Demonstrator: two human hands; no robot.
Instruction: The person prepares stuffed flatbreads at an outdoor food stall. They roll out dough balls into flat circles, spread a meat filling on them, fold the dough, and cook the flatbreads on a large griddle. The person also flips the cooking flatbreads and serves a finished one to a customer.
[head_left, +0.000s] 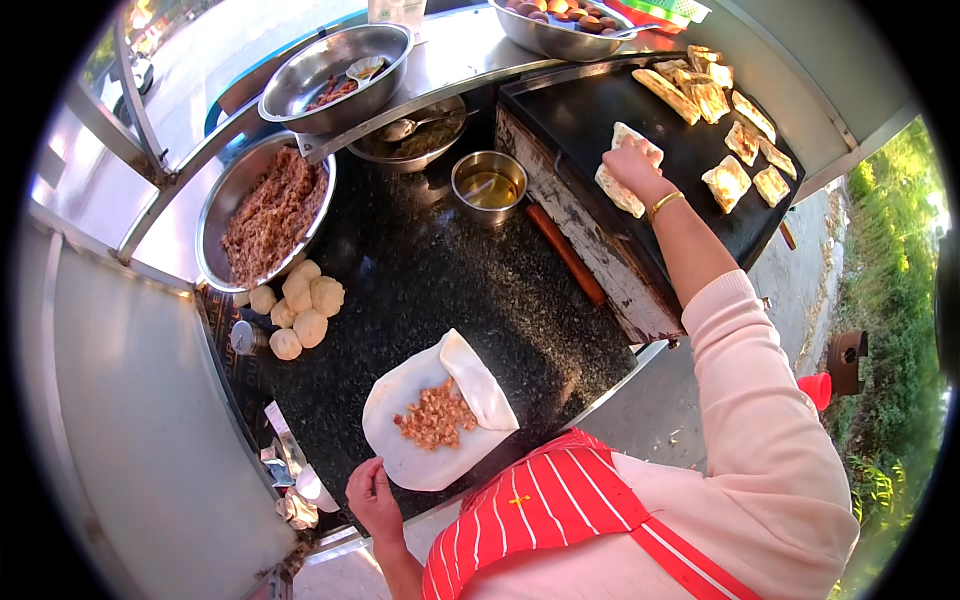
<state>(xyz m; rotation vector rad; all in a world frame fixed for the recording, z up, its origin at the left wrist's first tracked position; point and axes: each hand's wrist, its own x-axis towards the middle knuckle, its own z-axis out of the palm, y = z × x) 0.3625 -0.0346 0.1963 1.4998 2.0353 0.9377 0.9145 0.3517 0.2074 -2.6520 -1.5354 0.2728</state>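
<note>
At the near left edge of a thin dough sheet (390, 409), my left hand (373, 499) has its fingers curled. Fingertips meet the rim there, but whether they pinch it is unclear. Crumbly reddish-brown filling (435, 416) lies in the middle of the sheet, and the right edge is folded inward. Reaching far right, my right hand (634, 169) is closed over pale flatbread (619, 196) on the black griddle (577, 105). My fingertips are hidden, and the hand covers enough that I cannot tell whether it is one piece or two.
Dough balls (310, 328) sit beside a steel bowl of minced filling (274, 214). A steel pot of oil (489, 187) and a wooden rolling pin (566, 255) are near the griddle. Browned flatbreads (726, 182) lie on its far side. More bowls (337, 75) stand on the shelf.
</note>
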